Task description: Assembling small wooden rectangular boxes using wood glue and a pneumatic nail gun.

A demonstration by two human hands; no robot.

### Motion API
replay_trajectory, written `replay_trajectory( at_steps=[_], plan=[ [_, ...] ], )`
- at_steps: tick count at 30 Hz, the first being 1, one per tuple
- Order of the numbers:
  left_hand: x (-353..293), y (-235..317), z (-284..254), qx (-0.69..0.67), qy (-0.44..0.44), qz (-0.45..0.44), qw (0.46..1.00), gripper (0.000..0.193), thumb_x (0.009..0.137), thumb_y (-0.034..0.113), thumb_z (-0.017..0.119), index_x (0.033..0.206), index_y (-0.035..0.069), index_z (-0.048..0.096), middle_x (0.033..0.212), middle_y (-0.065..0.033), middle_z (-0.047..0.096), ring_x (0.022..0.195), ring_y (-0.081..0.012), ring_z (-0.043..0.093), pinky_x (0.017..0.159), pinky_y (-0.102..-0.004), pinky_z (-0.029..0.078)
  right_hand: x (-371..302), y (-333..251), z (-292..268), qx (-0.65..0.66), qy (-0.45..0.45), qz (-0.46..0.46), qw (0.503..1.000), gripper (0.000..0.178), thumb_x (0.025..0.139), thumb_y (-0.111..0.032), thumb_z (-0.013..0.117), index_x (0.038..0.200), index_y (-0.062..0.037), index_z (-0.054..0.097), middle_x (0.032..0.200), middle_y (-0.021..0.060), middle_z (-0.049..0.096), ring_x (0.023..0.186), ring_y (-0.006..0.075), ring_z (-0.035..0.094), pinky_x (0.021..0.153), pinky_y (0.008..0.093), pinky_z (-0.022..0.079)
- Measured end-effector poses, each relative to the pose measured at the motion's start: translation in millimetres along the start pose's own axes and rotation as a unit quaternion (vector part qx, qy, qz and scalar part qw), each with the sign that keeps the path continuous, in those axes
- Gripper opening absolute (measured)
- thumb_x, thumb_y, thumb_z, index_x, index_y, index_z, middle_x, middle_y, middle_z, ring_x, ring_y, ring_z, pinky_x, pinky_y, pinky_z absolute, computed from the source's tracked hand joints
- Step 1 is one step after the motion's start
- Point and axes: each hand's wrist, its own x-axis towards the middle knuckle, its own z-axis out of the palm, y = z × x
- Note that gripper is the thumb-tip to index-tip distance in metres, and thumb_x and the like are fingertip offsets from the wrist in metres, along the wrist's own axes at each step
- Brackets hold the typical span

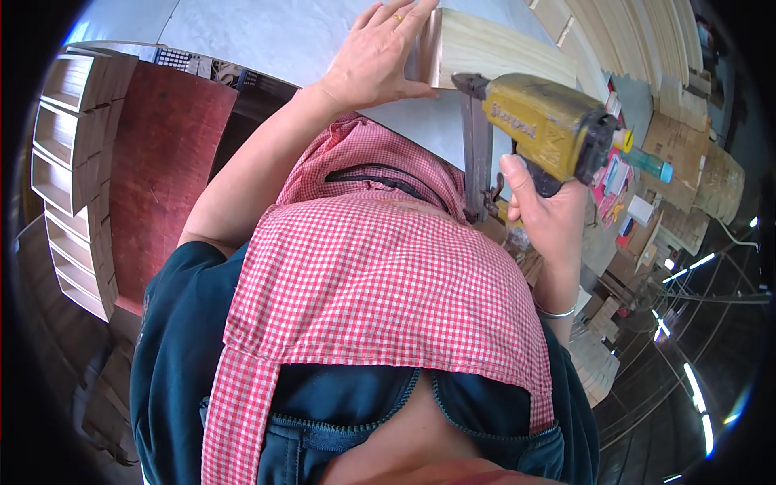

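My right hand (550, 212) grips a yellow and black air nail gun (537, 121) by its handle, the thumb on the near side. The gun's dark nose points left, just in front of a pale wooden piece (501, 50) like a drawer or box. At that piece's left end is my left hand (373, 58), its fingers stretched out and the thumb apart toward the near corner. The hand seems to rest against the wood; the exact contact is hard to see. A coloured air fitting (647, 162) sticks out from the gun's back end.
Beneath the wood lies a pale grey worktop (267, 32). Small wooden boxes (69, 174) stand stacked at the left beside a reddish-brown board (166, 178). Long wooden strips (638, 36) lie at the far right. A dark metal bar (477, 158) stands by my red checked apron (380, 275).
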Motion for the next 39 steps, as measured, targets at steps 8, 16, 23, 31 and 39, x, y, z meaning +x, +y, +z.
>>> replay_trajectory(
  at_steps=[8, 16, 23, 31, 39],
  plan=[
    [2, 6, -1, -0.006, -0.023, -0.034, 0.999, 0.117, 0.074, 0.045, 0.086, 0.158, -0.006, 0.022, 0.160, -0.0266, 0.033, 0.151, -0.0411, 0.029, 0.124, -0.0498, 0.024, 33, -18, -6, -0.037, -0.023, -0.031, 0.999, 0.019, 0.091, -0.014, 0.079, 0.098, 0.0025, 0.071, 0.065, 0.0020, 0.065, 0.043, 0.0097, 0.050, 0.042, 0.0233, 0.037],
    [2, 5, -2, -0.017, -0.022, -0.026, 0.999, 0.117, 0.074, 0.044, 0.086, 0.158, -0.006, 0.023, 0.160, -0.0267, 0.032, 0.151, -0.0409, 0.029, 0.124, -0.0505, 0.024, 42, -20, -9, -0.066, -0.047, -0.030, 0.996, 0.020, 0.091, -0.015, 0.079, 0.098, 0.0027, 0.072, 0.064, 0.0022, 0.065, 0.043, 0.0099, 0.051, 0.042, 0.0237, 0.036],
    [0, 3, 0, -0.020, -0.016, -0.019, 0.999, 0.116, 0.074, 0.044, 0.086, 0.157, -0.006, 0.023, 0.160, -0.0266, 0.033, 0.150, -0.0410, 0.029, 0.124, -0.0505, 0.024, 51, -22, -13, -0.110, -0.065, -0.071, 0.989, 0.022, 0.090, -0.015, 0.079, 0.100, 0.0026, 0.071, 0.065, 0.0025, 0.066, 0.044, 0.0101, 0.052, 0.042, 0.0237, 0.037],
    [1, 4, 13, 0.133, 0.142, 0.042, 0.980, 0.103, 0.070, 0.047, 0.090, 0.151, 0.005, 0.044, 0.133, -0.0169, 0.062, 0.125, -0.0306, 0.062, 0.103, -0.0435, 0.053, 36, -9, -38, -0.051, 0.037, -0.041, 0.997, 0.025, 0.088, -0.015, 0.080, 0.103, 0.0020, 0.071, 0.069, 0.0043, 0.067, 0.046, 0.0101, 0.054, 0.044, 0.0226, 0.043],
    [3, 20, -50, -0.237, 0.019, -0.261, 0.936, 0.088, 0.092, 0.054, 0.071, 0.142, -0.012, 0.044, 0.103, -0.0282, 0.068, 0.101, -0.0380, 0.073, 0.086, -0.0419, 0.062, 14, 138, -136, -0.185, 0.288, 0.000, 0.940, 0.044, 0.091, -0.018, 0.073, 0.127, 0.0026, 0.061, 0.089, 0.0152, 0.071, 0.068, 0.0240, 0.066, 0.066, 0.0342, 0.056]
  ],
)
